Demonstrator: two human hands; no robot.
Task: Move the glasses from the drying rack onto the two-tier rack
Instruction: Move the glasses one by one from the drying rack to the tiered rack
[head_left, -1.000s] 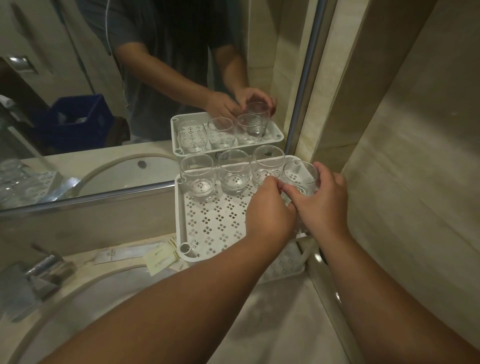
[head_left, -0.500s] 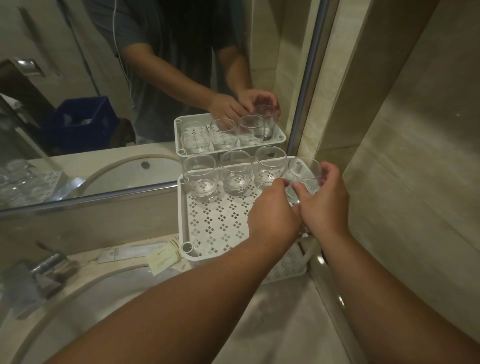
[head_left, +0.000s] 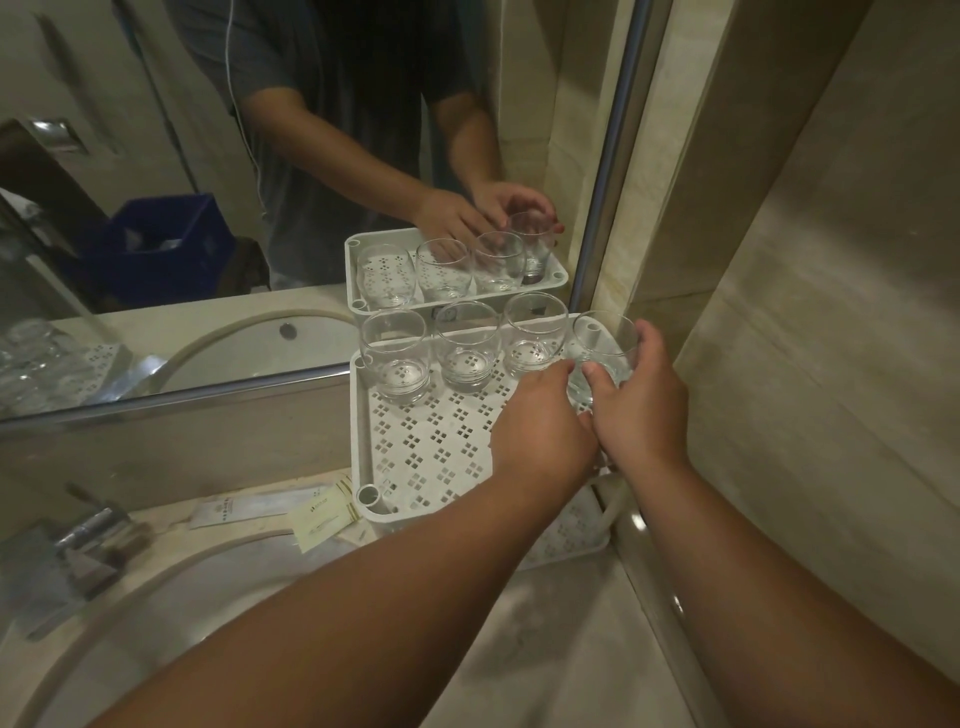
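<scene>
Clear glossy glasses (head_left: 462, 347) stand on a matt white perforated plastic rack (head_left: 431, 447).
</scene>
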